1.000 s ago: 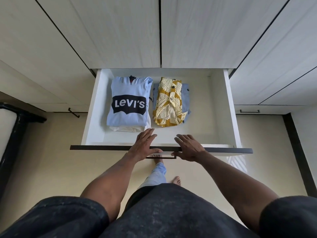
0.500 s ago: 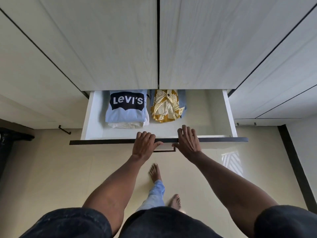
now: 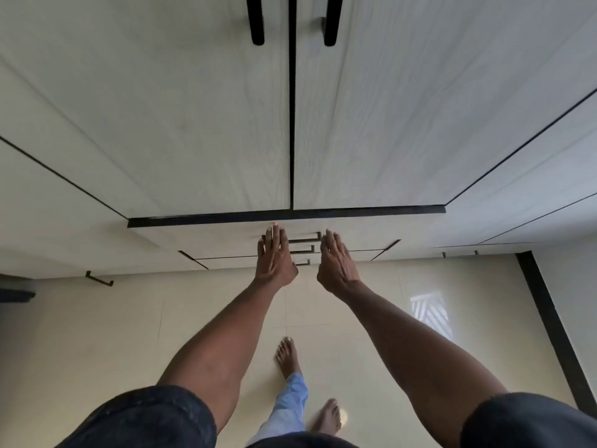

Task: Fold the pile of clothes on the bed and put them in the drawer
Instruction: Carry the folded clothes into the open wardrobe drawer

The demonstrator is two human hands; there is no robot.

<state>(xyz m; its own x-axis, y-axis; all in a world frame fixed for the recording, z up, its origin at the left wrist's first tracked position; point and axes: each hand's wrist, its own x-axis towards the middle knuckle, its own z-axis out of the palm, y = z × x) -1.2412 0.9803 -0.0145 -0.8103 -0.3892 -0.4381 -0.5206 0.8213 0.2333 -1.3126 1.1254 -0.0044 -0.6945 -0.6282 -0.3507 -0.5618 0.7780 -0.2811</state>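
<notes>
Drawer [image 3: 226, 236] sits pushed in under the wardrobe doors [image 3: 193, 124], its front flat against your fingers. Your left hand [image 3: 274, 257] and right hand [image 3: 336, 261] press it with fingers straight and spread, gripping nothing. Its handle [image 3: 305, 238] shows between them; the folded clothes are hidden from view

Pale tiled floor [image 3: 97, 334], two bare feet on it, wardrobe [image 3: 193, 124] standing at back, sunlight patch [image 3: 429, 313] at right
</notes>
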